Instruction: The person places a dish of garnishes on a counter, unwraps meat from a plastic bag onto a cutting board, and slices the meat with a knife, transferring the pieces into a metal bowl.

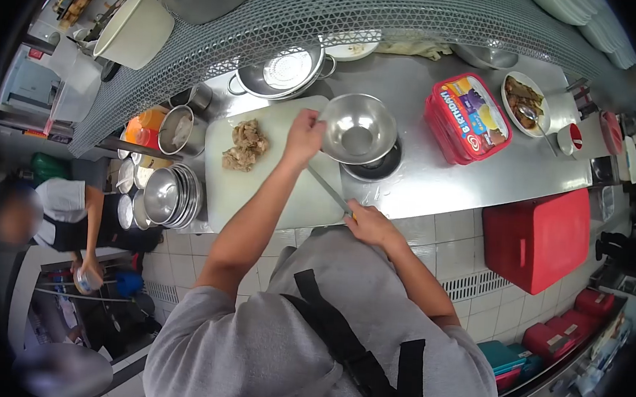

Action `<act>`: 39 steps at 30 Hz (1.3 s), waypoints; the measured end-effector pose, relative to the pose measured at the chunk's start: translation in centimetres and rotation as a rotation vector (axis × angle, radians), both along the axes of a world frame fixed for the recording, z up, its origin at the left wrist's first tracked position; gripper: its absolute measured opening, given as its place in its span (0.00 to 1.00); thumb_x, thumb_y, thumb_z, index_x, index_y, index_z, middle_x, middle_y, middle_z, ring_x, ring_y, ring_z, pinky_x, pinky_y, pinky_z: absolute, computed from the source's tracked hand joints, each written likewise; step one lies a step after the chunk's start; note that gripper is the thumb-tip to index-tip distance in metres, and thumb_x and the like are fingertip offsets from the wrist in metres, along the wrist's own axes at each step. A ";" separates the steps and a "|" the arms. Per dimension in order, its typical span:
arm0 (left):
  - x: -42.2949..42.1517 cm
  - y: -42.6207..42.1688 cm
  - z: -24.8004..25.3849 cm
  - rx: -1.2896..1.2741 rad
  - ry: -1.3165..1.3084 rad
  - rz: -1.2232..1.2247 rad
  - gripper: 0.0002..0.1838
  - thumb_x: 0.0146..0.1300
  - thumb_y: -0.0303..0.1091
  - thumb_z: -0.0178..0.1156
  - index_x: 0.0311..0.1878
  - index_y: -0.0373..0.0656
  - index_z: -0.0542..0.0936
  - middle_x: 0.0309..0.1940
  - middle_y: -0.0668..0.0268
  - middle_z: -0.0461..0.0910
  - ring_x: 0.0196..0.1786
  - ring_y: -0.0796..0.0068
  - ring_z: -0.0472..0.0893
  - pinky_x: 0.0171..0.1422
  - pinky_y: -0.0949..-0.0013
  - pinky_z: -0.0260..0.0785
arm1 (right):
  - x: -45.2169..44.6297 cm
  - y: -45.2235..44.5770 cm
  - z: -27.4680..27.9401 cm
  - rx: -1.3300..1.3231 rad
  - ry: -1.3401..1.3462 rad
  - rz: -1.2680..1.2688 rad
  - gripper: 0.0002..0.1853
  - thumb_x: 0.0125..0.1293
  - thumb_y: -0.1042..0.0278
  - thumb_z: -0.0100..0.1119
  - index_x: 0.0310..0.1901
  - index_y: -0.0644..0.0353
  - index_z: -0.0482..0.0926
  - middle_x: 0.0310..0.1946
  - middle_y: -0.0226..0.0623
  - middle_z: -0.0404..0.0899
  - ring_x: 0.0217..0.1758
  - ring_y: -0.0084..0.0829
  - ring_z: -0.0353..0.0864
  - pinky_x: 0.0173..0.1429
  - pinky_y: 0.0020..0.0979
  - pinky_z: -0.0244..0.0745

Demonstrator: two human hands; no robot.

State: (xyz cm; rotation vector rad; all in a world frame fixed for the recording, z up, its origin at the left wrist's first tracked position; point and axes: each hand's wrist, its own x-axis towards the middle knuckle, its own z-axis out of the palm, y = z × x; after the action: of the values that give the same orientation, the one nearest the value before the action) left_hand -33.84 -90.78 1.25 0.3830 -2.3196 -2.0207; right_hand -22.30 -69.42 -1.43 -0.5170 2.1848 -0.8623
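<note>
Gripping, left hand: the left hand is pinching the near side of the metal bowl, fingers closed on its rim.
Right hand: the right hand is wrapping around the handle of the knife, whose blade is pointing over the cutting board.
Meat: the meat pieces are lying in a pile on the board, left of the left hand.
Under the bowl: a dark bowl is showing partly, the metal bowl covering the rest.
Behind: a colander is sitting beyond the board, the mesh shelf overhanging its far side.
Right side: a red tub is standing near a plate of food.
Left side: stacked bowls and a pot are crowding the board's edge.
Floor: a red cooler is standing beside the counter.
Co-worker: another person is holding a small container.
</note>
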 end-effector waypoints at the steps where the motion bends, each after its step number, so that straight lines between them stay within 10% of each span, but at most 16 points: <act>1: -0.3 0.9 -0.3 -0.001 0.001 -0.006 0.13 0.66 0.32 0.59 0.49 0.36 0.75 0.34 0.61 0.80 0.32 0.75 0.78 0.36 0.67 0.71 | 0.1 0.2 0.0 -0.011 -0.004 -0.001 0.21 0.71 0.60 0.51 0.61 0.60 0.66 0.50 0.59 0.80 0.58 0.60 0.75 0.64 0.52 0.69; 9: -3.5 10.7 -1.9 -0.563 0.157 -0.366 0.15 0.65 0.41 0.62 0.40 0.36 0.79 0.33 0.53 0.83 0.36 0.51 0.82 0.42 0.57 0.73 | 0.0 0.8 0.2 -0.047 0.019 -0.008 0.21 0.71 0.62 0.51 0.61 0.63 0.67 0.50 0.61 0.80 0.59 0.61 0.75 0.64 0.52 0.69; 13: -1.5 16.1 0.5 -0.782 -0.009 -0.695 0.13 0.64 0.43 0.62 0.39 0.41 0.83 0.55 0.49 0.78 0.57 0.51 0.78 0.60 0.43 0.69 | 0.0 1.0 -0.1 -0.045 0.017 0.018 0.24 0.70 0.63 0.50 0.65 0.62 0.66 0.52 0.61 0.79 0.59 0.60 0.76 0.65 0.51 0.69; 18: -1.3 15.9 -1.9 -1.159 0.248 -0.555 0.13 0.62 0.45 0.62 0.37 0.48 0.89 0.75 0.53 0.56 0.80 0.44 0.45 0.73 0.20 0.32 | 0.2 1.1 0.1 -0.010 0.004 0.016 0.24 0.70 0.64 0.49 0.66 0.60 0.65 0.53 0.57 0.79 0.62 0.58 0.75 0.65 0.51 0.70; 23: -4.2 9.5 -2.1 -0.998 0.122 -0.499 0.28 0.68 0.60 0.54 0.65 0.57 0.75 0.75 0.53 0.58 0.76 0.49 0.60 0.76 0.29 0.42 | 0.0 1.4 0.1 -0.025 -0.014 0.054 0.23 0.70 0.63 0.49 0.64 0.59 0.67 0.55 0.56 0.78 0.62 0.56 0.74 0.65 0.51 0.70; 26: -5.7 4.7 -3.5 -1.175 0.005 -0.341 0.39 0.60 0.49 0.68 0.72 0.49 0.65 0.67 0.55 0.67 0.69 0.53 0.68 0.67 0.44 0.66 | -0.5 1.2 0.8 -0.028 -0.003 0.071 0.22 0.70 0.63 0.50 0.63 0.59 0.68 0.54 0.56 0.79 0.62 0.56 0.74 0.65 0.50 0.70; 30: -5.3 3.1 -2.0 -1.282 -0.218 -0.080 0.33 0.55 0.46 0.73 0.60 0.45 0.70 0.57 0.55 0.71 0.64 0.58 0.72 0.59 0.57 0.75 | -1.0 0.9 0.7 0.023 0.008 0.092 0.22 0.69 0.62 0.52 0.63 0.60 0.68 0.51 0.55 0.81 0.60 0.56 0.75 0.62 0.50 0.71; 39: -6.0 0.8 -1.8 -0.597 -0.273 0.035 0.17 0.60 0.38 0.62 0.44 0.32 0.83 0.49 0.41 0.82 0.53 0.44 0.82 0.60 0.51 0.75 | -1.9 -0.3 2.9 0.084 0.035 0.137 0.19 0.70 0.61 0.54 0.57 0.62 0.68 0.39 0.59 0.83 0.48 0.62 0.80 0.51 0.53 0.74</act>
State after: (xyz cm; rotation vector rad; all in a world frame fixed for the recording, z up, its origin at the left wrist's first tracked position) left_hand -39.88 -89.95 -0.55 0.6776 -2.8879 -1.2208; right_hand -24.17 -69.73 1.45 -0.6363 2.1787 -0.6899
